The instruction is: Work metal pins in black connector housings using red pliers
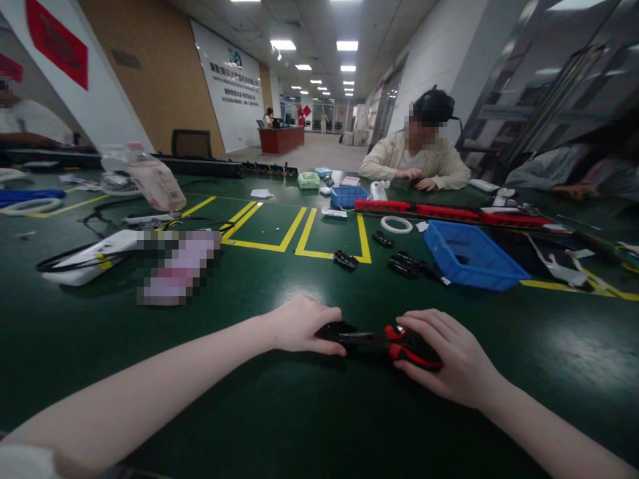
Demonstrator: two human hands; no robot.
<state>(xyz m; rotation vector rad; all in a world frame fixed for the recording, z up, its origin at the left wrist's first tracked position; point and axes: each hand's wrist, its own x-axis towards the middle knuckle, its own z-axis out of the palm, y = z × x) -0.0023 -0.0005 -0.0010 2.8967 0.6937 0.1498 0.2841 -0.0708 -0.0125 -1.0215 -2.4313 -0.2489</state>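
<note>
From my remote view, the far left has a white casing point(74, 274) with a black cable across it, then a blurred pink item point(177, 269) lying flat; both sit well away from the hands, I suspect so the near stretch of table point(239, 412) can serve as working space. Next comes the left hand point(304, 326), thumb and fingers pinched on a dark piece point(334, 330), probably to steady it against the tool. Above and beyond lie loose black parts point(345, 259), seemingly within easy reach. The right hand point(446, 352) is curled around the red handles of the pliers point(394, 350), gripping them far back, which I judge leaves the nose free to point left. Beyond it stands a blue tray point(479, 279), likely there to hold small parts.

The dark piece lies in the left fingers, directly left of the right hand, with the pliers bridging between; whether their tips bite it, I cannot tell
</note>
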